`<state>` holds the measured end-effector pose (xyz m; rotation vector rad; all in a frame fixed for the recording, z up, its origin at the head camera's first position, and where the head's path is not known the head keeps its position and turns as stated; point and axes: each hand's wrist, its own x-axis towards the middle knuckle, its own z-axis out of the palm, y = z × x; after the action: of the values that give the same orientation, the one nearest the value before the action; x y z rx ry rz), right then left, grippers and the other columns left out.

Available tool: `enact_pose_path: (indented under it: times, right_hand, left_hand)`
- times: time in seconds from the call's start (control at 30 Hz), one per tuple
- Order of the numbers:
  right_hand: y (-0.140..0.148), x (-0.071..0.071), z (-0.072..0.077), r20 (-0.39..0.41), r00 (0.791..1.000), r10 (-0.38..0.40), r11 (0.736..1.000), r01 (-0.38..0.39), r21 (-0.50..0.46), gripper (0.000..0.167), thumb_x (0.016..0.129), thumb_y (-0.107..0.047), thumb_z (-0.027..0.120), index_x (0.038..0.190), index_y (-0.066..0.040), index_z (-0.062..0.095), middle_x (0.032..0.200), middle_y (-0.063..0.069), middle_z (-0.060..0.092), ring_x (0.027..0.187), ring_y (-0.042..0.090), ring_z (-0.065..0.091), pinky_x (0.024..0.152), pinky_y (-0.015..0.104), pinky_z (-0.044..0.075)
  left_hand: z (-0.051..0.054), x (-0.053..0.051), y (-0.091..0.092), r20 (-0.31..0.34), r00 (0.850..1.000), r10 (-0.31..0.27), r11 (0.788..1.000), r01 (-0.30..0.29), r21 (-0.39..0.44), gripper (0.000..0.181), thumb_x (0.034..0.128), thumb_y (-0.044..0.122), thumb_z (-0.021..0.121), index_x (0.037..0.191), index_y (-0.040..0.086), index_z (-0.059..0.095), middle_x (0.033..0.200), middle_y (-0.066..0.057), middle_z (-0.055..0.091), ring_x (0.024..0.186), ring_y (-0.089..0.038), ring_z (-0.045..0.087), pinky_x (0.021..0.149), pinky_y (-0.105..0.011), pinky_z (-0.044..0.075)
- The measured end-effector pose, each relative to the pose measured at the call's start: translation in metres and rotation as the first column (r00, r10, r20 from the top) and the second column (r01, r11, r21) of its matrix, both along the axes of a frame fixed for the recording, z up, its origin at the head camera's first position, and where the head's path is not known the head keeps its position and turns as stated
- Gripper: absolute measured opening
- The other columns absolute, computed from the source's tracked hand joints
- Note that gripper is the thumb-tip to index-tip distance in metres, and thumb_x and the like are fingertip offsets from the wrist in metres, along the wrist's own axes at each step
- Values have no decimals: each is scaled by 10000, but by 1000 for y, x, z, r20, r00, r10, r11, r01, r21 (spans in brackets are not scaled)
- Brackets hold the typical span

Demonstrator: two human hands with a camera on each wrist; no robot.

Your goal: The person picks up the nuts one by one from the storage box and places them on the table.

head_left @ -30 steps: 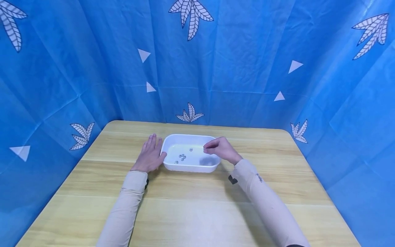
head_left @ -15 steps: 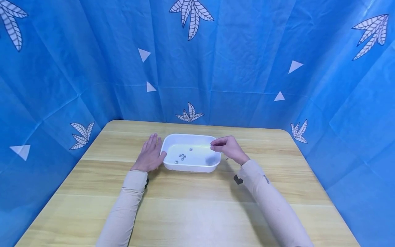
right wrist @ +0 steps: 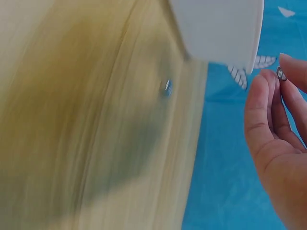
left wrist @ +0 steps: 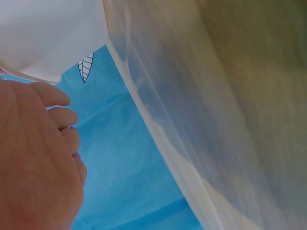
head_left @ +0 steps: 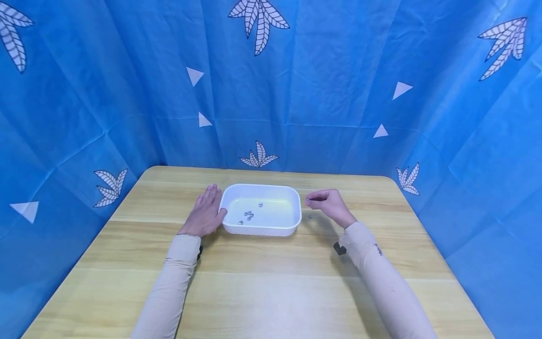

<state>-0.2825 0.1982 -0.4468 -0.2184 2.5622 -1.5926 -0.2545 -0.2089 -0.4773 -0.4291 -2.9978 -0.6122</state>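
A white rectangular tray (head_left: 262, 230) stands on the wooden table, with several small metal nuts (head_left: 249, 214) lying inside it. Left of the tray my left hand (head_left: 204, 212) has its fingers extended, and its thumb touches the tray's rim. In the left wrist view that hand (left wrist: 41, 153) is palm-on beside the tray wall (left wrist: 53, 33). My right hand (head_left: 330, 205) is just right of the tray, above the table. Between its thumb and fingertips it pinches a small metal nut (right wrist: 281, 73). Another nut (right wrist: 166, 88) lies on the table below that hand.
The wooden table (head_left: 262, 282) reaches to a blue curtain (head_left: 330, 84) printed with white leaves and triangles, which hangs behind and on both sides. A dark piece (head_left: 339, 248) shows below the right cuff.
My right hand has moved right, from above the tray to outside its right edge, still pinching a nut. The nut on the table has come into view. My left hand stays put.
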Motion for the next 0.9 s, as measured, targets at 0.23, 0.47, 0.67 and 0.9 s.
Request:
enact_pose_path:
  times: [0.23,0.47,0.67,0.9]
  right_hand:
    - [20,-3,-6,-3,999,-45,999,45,27,340,936,-199,755,1218,-10,739,1209,159,766,989,96,731,956,305,581]
    - [32,-1,-11,2,998,-71,995,70,72,362,929,-150,747,1222,59,712,1170,202,766,896,66,695,851,234,567]
    - [40,1,-16,21,996,-89,987,86,139,353,908,-151,762,1205,38,728,1183,195,759,957,160,704,848,217,549]
    - [43,4,-24,91,990,-106,987,95,127,315,886,-69,737,1193,1,733,1239,212,731,973,233,728,863,309,602]
  left_hand:
    - [1,2,-1,-14,1000,-1,1000,1,-11,713,1066,310,360,1606,-104,147,1721,-279,33,1617,-445,22,1320,-590,63]
    - [1,2,-1,-17,1000,0,1000,0,-23,717,1067,316,353,1601,-114,144,1720,-282,30,1616,-452,26,1319,-592,78]
    - [2,2,0,-19,1000,-7,1000,7,-24,728,1062,318,367,1598,-121,144,1718,-288,39,1615,-453,29,1319,-591,75]
    - [3,1,-2,16,1000,-18,1000,19,-18,773,1050,343,413,1611,-96,113,1728,-263,2,1622,-431,-3,1325,-574,43]
